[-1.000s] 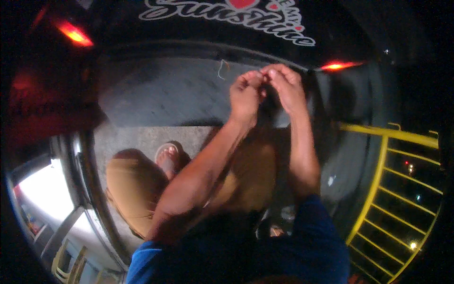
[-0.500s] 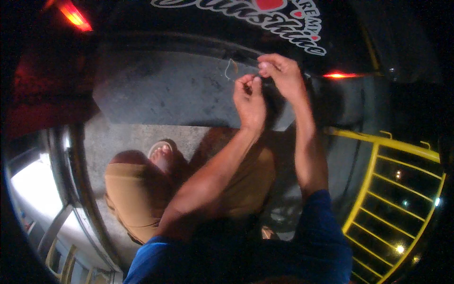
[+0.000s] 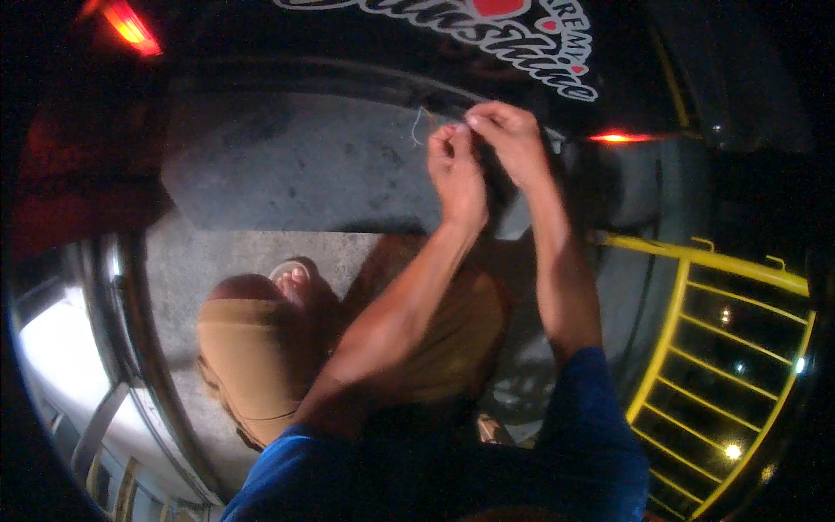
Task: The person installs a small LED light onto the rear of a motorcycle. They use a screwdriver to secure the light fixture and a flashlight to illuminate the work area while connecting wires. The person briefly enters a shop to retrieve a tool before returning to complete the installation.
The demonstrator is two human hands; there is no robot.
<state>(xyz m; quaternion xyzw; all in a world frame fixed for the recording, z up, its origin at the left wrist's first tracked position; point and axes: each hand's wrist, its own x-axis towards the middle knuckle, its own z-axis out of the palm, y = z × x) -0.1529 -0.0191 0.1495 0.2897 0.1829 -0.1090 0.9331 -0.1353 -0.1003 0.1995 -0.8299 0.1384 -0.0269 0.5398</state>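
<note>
My left hand [image 3: 457,174] is closed, thumb and finger pinched together, beside the rear of a dark vehicle [image 3: 348,43]. Thin pale and orange wires [image 3: 417,129] curve out just left of its fingertips and appear to run into the pinch. My right hand [image 3: 513,141] is closed too, its thumb and fingertips pressed together almost against the left fingertips. Whatever lies between the right fingers is too small and dark to make out.
A flat grey panel [image 3: 287,157] lies below the vehicle's edge. Red lights [image 3: 129,26] glow on either side, and a heart decal [image 3: 497,7] sits above. A yellow barred rack [image 3: 674,348] stands at right. My sandalled foot [image 3: 294,277] rests on concrete.
My right hand has moved slightly left and down, its fingertips now closer to the left ones. My left hand has risen a little, its pinch tighter. The wires have shifted slightly.
</note>
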